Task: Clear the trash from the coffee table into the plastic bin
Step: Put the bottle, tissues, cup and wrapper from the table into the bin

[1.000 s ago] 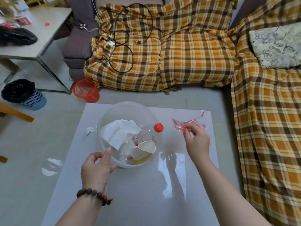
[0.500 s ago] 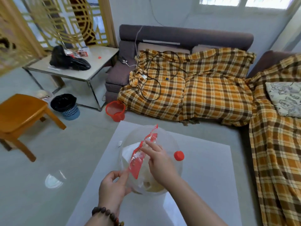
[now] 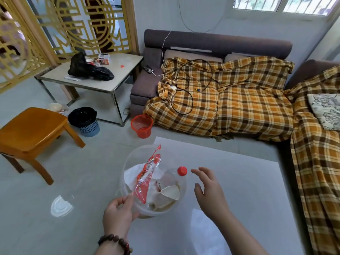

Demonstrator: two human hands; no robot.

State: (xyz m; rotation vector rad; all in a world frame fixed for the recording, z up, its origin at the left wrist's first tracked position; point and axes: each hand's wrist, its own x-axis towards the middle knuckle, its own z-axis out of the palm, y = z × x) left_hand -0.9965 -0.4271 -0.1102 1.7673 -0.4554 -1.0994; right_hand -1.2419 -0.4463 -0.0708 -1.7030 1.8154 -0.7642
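a clear plastic bin (image 3: 127, 173) stands on the near left part of the white coffee table (image 3: 239, 181), close to the table's left edge. inside it lie crumpled white paper (image 3: 131, 176), a clear bottle with a red cap (image 3: 182, 170) that pokes up at the bin's right rim, and a crushed paper cup (image 3: 171, 192) near the bottom. a red and clear wrapper (image 3: 147, 173) stands tilted in the bin, its top end sticking up past the far rim and its lower end down against the near wall.

the left hand (image 3: 118, 216), with a bead bracelet (image 3: 116, 242) on the wrist, grips the near rim of the bin — thumb and fingers pinch the clear wall, right by the wrapper's lower end. the right hand (image 3: 209, 192) hovers just to the right of the bin with fingers spread and loose, holding nothing, its fingertips near the red cap but not touching it.

the rest of the table top looks bare and glossy. on the floor to the far left sit a red mesh basket (image 3: 142, 126) and a blue basket lined with a black bag (image 3: 83, 119), beside a wooden stool (image 3: 33, 131). farther back a side table (image 3: 95, 78) carries a black bag and small boxes — behind the coffee table runs a sofa (image 3: 220, 46) draped in an orange plaid cover (image 3: 239, 103) with cables lying on it.
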